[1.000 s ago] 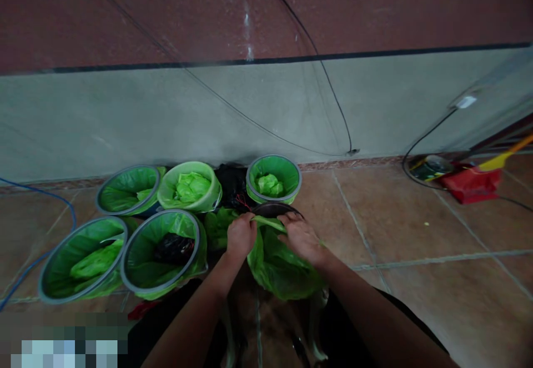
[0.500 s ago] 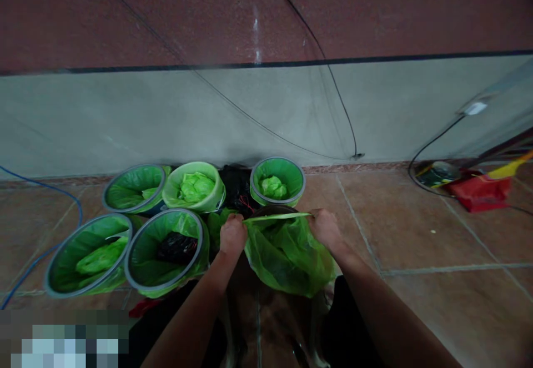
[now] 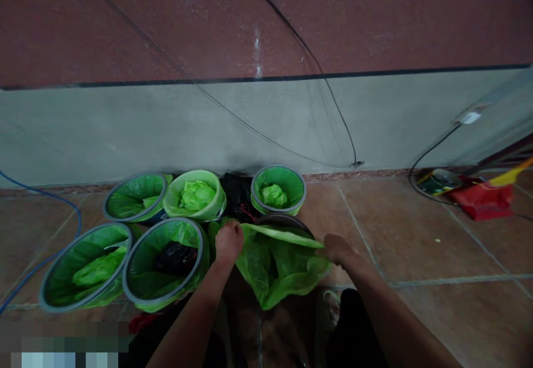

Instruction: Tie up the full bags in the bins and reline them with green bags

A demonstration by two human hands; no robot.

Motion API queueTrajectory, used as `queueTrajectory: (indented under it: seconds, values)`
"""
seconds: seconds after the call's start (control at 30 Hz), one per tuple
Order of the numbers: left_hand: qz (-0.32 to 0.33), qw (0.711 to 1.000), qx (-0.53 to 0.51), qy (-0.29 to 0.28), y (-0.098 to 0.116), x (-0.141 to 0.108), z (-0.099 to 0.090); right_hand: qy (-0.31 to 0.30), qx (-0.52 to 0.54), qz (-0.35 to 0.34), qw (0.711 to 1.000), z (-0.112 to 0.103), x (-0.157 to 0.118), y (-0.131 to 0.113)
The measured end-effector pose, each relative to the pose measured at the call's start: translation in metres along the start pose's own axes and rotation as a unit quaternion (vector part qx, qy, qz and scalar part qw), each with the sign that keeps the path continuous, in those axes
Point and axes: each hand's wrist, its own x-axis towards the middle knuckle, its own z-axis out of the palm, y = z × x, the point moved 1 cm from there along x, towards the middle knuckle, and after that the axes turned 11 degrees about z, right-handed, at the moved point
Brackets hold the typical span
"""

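A thin, see-through green bin bag (image 3: 278, 265) hangs between my hands, its mouth spread sideways and slightly parted. My left hand (image 3: 229, 240) is closed on the left end of the bag's rim. At the opposite end, my right hand (image 3: 335, 248) grips the rim a little lower. Behind the bag shows the dark rim of a bin (image 3: 287, 221); the bag covers most of it. Just left of my left hand stands a grey-rimmed bin (image 3: 201, 246), lined in green with a black bundle (image 3: 175, 254) inside.
More green-lined bins stand around: a front-left one (image 3: 46, 279), a back-left one (image 3: 109, 193), a pale bucket (image 3: 170, 207) and one by the wall (image 3: 302, 179). A black bag (image 3: 235, 193) sits between them. A red dustpan (image 3: 481, 198), cables and a blue hose (image 3: 79, 221) lie about.
The bag's rim has gone from stretched nearly level to slanting down rightward, with its mouth more parted. My right hand has moved lower. The camera view has tipped up slightly.
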Motion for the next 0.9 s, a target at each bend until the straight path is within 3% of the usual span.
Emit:
queueTrajectory:
  seconds: [0.1, 0.2, 0.43, 0.6, 0.9]
  values:
    - [0.037, 0.998, -0.043, 0.016, 0.008, -0.002, 0.005, 0.037, -0.052, -0.041, 0.997, 0.004, -0.005, -0.014]
    - [0.071, 0.992, -0.100, 0.037, 0.015, -0.003, 0.006, 0.078, -0.002, -0.145, 0.986, 0.011, -0.010, -0.034]
    - [0.209, 0.946, -0.241, 0.054, 0.034, -0.008, 0.006, 0.065, 0.064, -0.326, 0.941, 0.026, -0.023, -0.068]
    - [0.224, 0.947, -0.224, 0.055, 0.033, -0.009, 0.006, 0.075, -0.006, -0.287, 0.955, 0.029, -0.021, -0.070]
    - [0.105, 0.990, -0.090, 0.006, 0.018, -0.006, 0.004, 0.160, 0.052, -0.152, 0.974, -0.003, -0.012, -0.048]
